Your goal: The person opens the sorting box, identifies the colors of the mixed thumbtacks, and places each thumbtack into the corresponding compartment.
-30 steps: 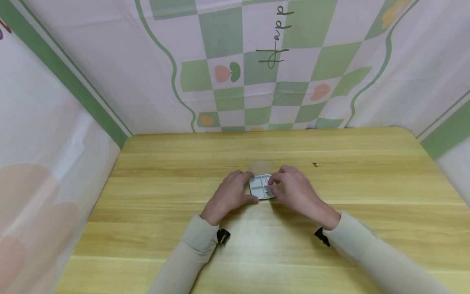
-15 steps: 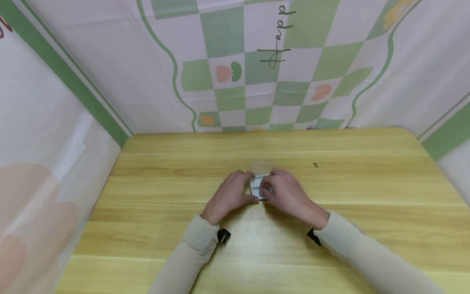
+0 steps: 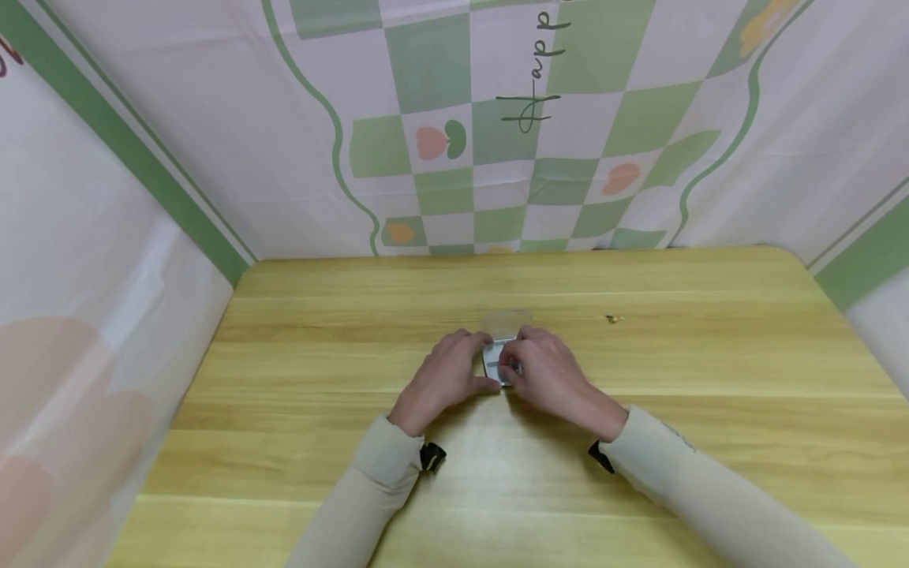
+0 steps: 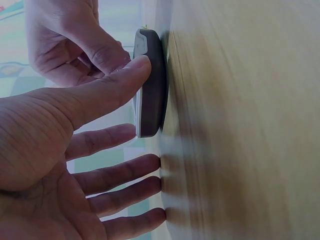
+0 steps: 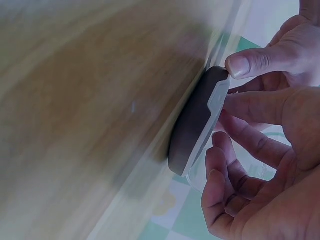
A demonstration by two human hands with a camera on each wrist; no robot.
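A small shallow case (image 3: pixel 491 356) with a pale divided inside and a dark, rounded outer shell (image 4: pixel 154 90) lies on the table. Its clear lid (image 3: pixel 506 322) is folded back on the far side. My left hand (image 3: pixel 443 375) grips the case at its left, thumb on the near edge and index finger on the far corner. Over the compartments, my right hand (image 3: pixel 554 369) has its thumb and index finger bent together, tips down inside. A tiny glint shows by those tips in the left wrist view; I cannot tell what they pinch. The right-hand compartments are mostly covered by this hand.
Several tiny gold and dark pieces (image 3: pixel 614 319) lie on the wooden table (image 3: pixel 319 315), behind and to the right of the case. A patterned cloth (image 3: pixel 440 87) hangs along the table's back edge, with more cloth at both sides.
My right hand has shifted left across the case, from its right-hand compartments toward the middle, and covers more of it. My left hand and the case stay in place.
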